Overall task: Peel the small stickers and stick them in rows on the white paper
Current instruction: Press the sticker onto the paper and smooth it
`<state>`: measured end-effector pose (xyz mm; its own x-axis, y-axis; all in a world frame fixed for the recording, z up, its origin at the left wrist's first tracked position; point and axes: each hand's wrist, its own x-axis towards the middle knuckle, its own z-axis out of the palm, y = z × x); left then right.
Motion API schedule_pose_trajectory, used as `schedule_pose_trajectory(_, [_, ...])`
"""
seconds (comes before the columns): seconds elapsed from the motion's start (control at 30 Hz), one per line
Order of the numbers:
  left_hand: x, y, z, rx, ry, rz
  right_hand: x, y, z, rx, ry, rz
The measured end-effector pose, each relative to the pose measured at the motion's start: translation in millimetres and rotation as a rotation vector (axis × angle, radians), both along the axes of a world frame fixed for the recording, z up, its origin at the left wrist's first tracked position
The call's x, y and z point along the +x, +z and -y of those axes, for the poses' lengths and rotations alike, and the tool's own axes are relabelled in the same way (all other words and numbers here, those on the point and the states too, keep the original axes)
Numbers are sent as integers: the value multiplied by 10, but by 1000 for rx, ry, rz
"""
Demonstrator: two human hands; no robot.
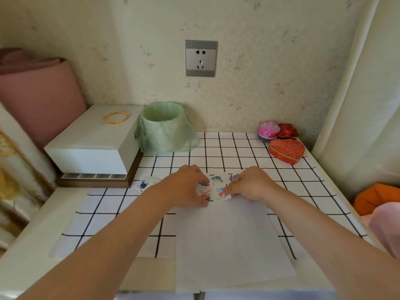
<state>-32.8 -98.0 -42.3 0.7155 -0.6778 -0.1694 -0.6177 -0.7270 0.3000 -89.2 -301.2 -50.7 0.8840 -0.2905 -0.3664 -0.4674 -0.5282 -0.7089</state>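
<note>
A sheet of white paper (229, 241) lies on the checked cloth in front of me. At its far edge is a sticker sheet (217, 187) with several small cartoon stickers. My left hand (186, 187) holds the sheet's left side, thumb and fingers curled round it. My right hand (251, 185) pinches at the sheet's right edge, beside an orange and blue sticker. Another sticker sheet (146, 184) lies to the left on the cloth, partly behind my left forearm.
A white box (93, 139) with a gold bangle stands at the back left, next to a small bin lined with a green bag (164, 126). A red heart-shaped box (286, 150) and two small trinkets sit at the back right. Orange fabric (376, 198) lies at the right.
</note>
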Motion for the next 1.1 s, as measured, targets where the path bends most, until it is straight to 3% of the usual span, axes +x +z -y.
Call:
schedule_pose_trajectory(0.23, [-9,-11,2,-8,12,-2,23,-17,-18,-77,16,11])
schedule_pose_trajectory(0.7, [-49,47,19,-14,58,-17,-41,121,-5,35,-70,-36])
schedule_pose_trajectory(0.9, [-60,183,136,-536,485,-467,-63,229,-32,359,-152,-25])
schedule_pose_trajectory(1.0, [-66,228,103,-626,521,-533,-59,253,-41,421,-137,-50])
schedule_pose_trajectory(1.1, [-61,199,72,-644,531,-459,-84,301,-75,374,-76,-110])
